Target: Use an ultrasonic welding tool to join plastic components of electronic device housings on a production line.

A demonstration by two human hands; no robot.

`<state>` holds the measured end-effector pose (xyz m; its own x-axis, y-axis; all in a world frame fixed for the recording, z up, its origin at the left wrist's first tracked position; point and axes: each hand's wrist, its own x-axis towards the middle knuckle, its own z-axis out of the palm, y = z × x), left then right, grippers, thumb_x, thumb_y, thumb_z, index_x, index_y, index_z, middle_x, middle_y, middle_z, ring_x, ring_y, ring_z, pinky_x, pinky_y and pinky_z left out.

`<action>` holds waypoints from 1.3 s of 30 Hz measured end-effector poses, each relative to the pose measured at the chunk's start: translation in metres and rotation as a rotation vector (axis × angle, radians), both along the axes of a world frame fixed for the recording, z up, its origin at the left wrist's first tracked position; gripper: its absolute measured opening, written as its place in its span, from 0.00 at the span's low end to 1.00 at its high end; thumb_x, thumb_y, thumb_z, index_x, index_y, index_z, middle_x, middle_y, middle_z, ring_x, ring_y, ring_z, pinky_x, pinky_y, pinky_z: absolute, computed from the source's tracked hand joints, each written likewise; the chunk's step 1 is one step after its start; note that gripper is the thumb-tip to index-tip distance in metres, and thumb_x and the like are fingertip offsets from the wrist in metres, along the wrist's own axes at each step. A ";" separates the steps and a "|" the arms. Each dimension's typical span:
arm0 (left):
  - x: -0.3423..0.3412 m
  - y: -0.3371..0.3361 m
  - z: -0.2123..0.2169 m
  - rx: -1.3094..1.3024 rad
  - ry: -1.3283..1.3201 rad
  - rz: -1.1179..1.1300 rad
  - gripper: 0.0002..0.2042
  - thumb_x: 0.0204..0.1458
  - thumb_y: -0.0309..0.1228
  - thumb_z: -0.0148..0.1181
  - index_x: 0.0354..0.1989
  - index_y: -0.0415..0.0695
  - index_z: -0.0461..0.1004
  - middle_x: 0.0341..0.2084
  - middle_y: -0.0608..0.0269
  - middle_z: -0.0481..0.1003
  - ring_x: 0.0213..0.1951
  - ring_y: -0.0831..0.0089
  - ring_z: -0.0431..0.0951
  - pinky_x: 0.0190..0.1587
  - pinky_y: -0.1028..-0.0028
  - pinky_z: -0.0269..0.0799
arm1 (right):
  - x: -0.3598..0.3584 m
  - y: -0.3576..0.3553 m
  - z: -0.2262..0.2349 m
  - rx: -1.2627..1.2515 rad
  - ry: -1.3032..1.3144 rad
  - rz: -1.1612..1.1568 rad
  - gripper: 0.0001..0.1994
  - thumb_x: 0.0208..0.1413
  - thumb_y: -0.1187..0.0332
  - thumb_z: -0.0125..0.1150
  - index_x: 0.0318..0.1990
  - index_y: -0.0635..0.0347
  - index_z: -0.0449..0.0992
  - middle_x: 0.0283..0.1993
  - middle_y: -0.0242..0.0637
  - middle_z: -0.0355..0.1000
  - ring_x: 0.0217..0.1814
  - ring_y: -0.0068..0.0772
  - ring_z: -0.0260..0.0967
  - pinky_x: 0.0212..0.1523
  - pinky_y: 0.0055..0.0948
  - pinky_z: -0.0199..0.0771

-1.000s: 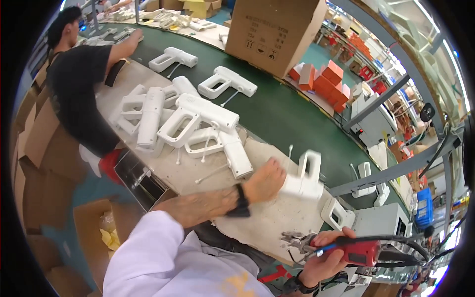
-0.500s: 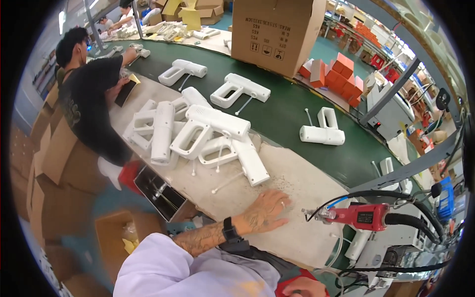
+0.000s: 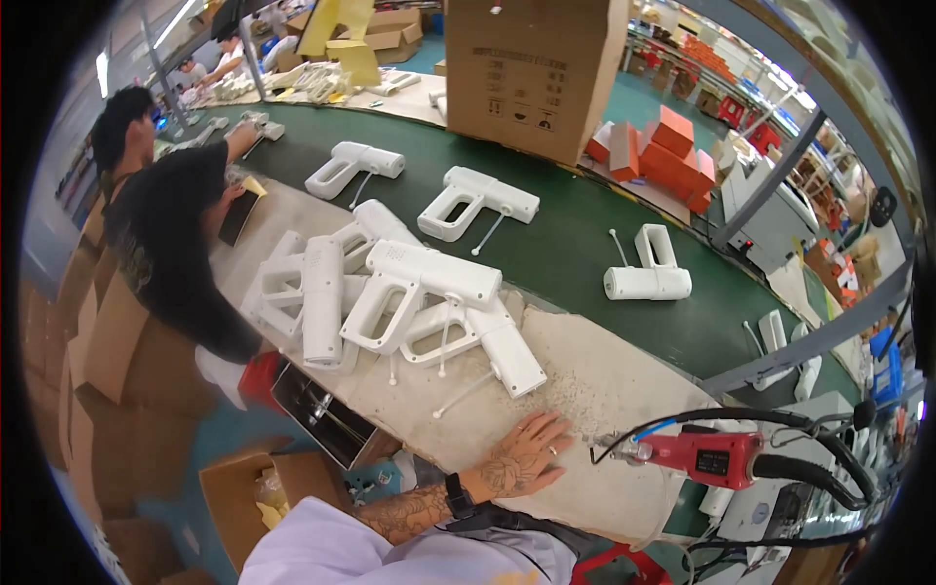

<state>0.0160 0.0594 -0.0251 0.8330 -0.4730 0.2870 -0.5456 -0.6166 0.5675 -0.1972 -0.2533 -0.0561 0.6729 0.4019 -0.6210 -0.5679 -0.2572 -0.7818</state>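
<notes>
My left hand [image 3: 526,456] lies on the beige bench top [image 3: 604,370] with its fingers stretched out, holding nothing. To its right is a red tool [image 3: 704,454] with a clear tip and a black hose, apart from the fingers. Beyond the hand rests a pile of white pistol-shaped devices with looped handles; the nearest device [image 3: 512,353] lies tilted, and another device [image 3: 434,273] sits on top. Thin white rods with round tips hang from some of them. My right hand is out of view.
Several more white devices, one white device [image 3: 647,273] at right, lie along the green belt [image 3: 575,234]. Behind it stand a large carton [image 3: 526,97] and orange boxes [image 3: 668,146]. A co-worker [image 3: 166,214] works at left. A grey metal post [image 3: 770,180] rises at right.
The view has shifted, so the bench and devices sit slightly lower. My left hand stays on the bench with fingers straighter. A skin-coloured part at the lower edge has gone from view.
</notes>
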 end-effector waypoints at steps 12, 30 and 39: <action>0.004 -0.019 0.011 0.025 -0.013 0.004 0.22 0.49 0.37 0.65 0.52 0.40 0.73 0.59 0.52 0.67 0.63 0.49 0.62 0.66 0.50 0.55 | -0.119 0.060 -0.044 0.089 -0.040 -0.380 0.20 0.62 0.54 0.57 0.43 0.67 0.75 0.30 0.38 0.71 0.27 0.27 0.67 0.28 0.29 0.66; 0.005 -0.022 0.010 0.041 -0.031 0.031 0.22 0.48 0.36 0.65 0.51 0.40 0.73 0.58 0.51 0.67 0.62 0.48 0.62 0.65 0.50 0.56 | -0.154 0.021 -0.052 0.134 -0.038 -0.145 0.20 0.62 0.55 0.57 0.46 0.66 0.75 0.35 0.40 0.72 0.34 0.28 0.69 0.34 0.29 0.68; 0.002 -0.019 0.002 0.091 0.058 0.018 0.22 0.49 0.37 0.65 0.50 0.39 0.73 0.55 0.48 0.68 0.61 0.48 0.62 0.65 0.48 0.56 | -0.138 0.012 -0.057 0.153 -0.079 -0.029 0.20 0.62 0.55 0.57 0.47 0.66 0.75 0.38 0.41 0.73 0.37 0.28 0.70 0.37 0.29 0.68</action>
